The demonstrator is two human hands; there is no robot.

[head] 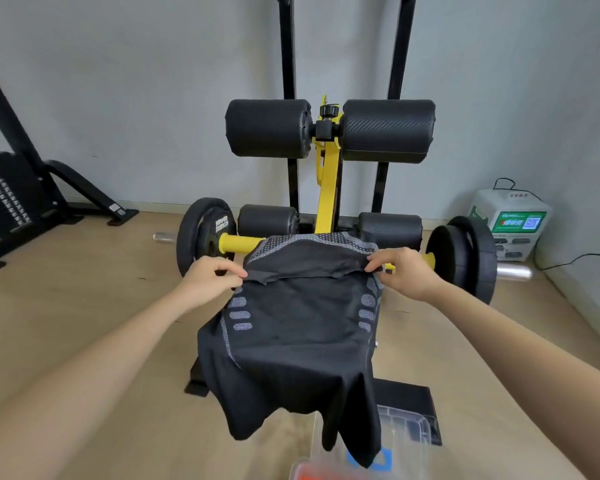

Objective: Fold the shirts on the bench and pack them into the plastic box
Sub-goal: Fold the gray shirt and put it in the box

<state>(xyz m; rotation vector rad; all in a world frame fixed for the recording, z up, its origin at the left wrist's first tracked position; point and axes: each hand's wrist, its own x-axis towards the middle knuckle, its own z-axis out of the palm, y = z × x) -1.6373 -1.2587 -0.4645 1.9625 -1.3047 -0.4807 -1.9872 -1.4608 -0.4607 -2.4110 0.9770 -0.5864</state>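
1. Black shirt (298,327) with grey patterned trim lies spread over the bench (374,344), covering nearly all of the bench top; near edge hangs off the front end in loose points.
2. Left hand (210,277) pinches the shirt's far-left edge between thumb and fingers, closed on the cloth.
3. Right hand (404,271) pinches the far-right edge the same way, closed on the cloth.
4. Far edge of the shirt is lifted and folded slightly over between the two hands; rest lies flat.
5. Left side edge of the shirt drapes past the bench side; right side edge hangs straighter.
6. Clear plastic box (406,424) sits on the floor at the near end of the bench, partly hidden under the hanging cloth.
7. Black foam rollers (329,128) and yellow frame (328,199) stand just beyond the shirt's far edge.
8. Weight plates (205,233) flank the bench on both sides, near the hands.
9. Open wooden floor (84,306) left and right of the bench.
10. White charging station (510,223) by the wall at right, well apart.
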